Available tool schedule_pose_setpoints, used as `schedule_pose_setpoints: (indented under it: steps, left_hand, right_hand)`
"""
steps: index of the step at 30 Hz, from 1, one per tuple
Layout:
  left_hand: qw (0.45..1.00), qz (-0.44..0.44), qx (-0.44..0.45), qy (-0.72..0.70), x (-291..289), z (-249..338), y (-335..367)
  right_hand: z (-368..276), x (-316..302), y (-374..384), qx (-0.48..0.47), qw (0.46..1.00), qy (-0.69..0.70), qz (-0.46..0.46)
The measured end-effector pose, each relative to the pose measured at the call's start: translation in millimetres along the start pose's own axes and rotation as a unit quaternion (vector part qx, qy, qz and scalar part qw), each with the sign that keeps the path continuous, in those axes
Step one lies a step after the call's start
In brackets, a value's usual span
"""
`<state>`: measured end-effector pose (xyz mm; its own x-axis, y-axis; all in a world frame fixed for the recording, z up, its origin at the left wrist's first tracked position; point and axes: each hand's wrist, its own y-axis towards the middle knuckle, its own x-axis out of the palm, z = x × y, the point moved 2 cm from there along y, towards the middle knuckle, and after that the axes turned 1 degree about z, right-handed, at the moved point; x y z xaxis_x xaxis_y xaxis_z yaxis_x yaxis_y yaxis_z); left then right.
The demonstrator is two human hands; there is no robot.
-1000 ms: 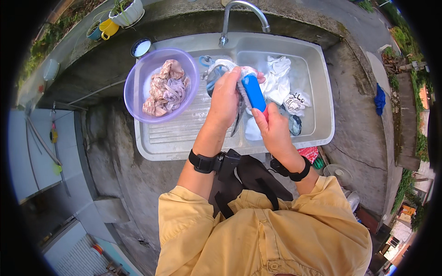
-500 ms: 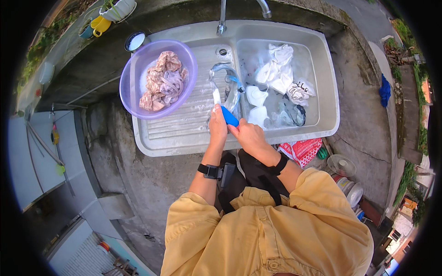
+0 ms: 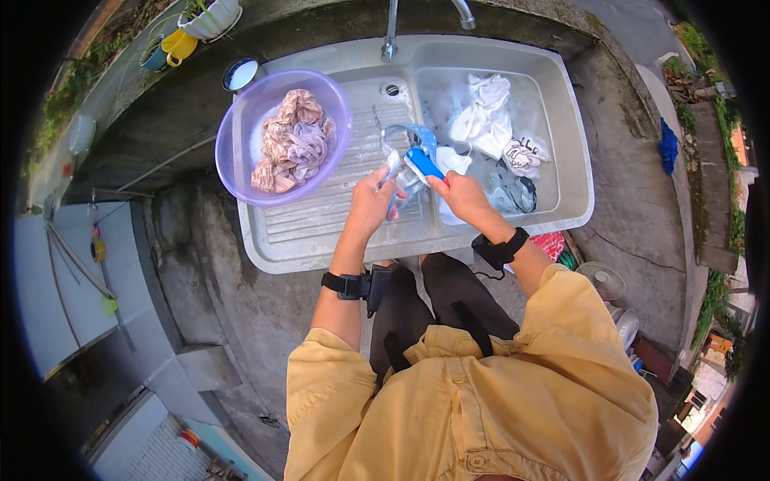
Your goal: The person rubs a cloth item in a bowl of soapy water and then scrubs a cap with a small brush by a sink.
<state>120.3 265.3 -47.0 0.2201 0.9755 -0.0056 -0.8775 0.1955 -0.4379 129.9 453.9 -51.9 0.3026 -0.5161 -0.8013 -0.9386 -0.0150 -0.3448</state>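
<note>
My right hand (image 3: 465, 197) is closed round the handle of a blue scrub brush (image 3: 423, 163) with pale bristles. The brush head is over the divider between the ridged drainboard and the basin. Beside it, my left hand (image 3: 371, 200) grips a wet, light-blue strappy cloth garment (image 3: 419, 135). Part of the garment loops beyond my fingers, and its lower part is partly hidden by my hands. Just right of the brush lies a white, cup-shaped pad (image 3: 455, 162). White cloths (image 3: 486, 120) soak in cloudy water, with a dark-trimmed piece (image 3: 525, 195) nearer me.
A purple basin (image 3: 227, 172) with crumpled pinkish clothes (image 3: 290, 144) stands on the left of the grey sink (image 3: 277, 258). Behind it is a dark bowl of white powder (image 3: 241, 74). A metal faucet (image 3: 390, 50) rises at the back. Potted plants (image 3: 210, 18) line the wall.
My left hand has shifted slightly left and toward me, gripping the garment. My right hand has moved right and forward, swinging the brush head up and away from my left hand.
</note>
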Motion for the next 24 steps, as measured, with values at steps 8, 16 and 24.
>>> schedule_pose_setpoints:
  steps: [8, 16, 24]
  left_hand:
    - [0.957, -0.073, 0.203, 0.193, 10, 109, 16]
    - [0.992, -0.068, -0.006, 0.102, 2, 29, 20]
    - [0.981, -0.045, -0.188, 0.024, 12, -129, 5]
  right_hand:
    - [-17, 10, 6, 0.060, 0.984, 0.148, 0.082]
    - [39, 23, 35, 0.016, 0.993, 0.076, 0.084]
    - [48, 37, -56, 0.094, 0.992, -0.036, -0.075]
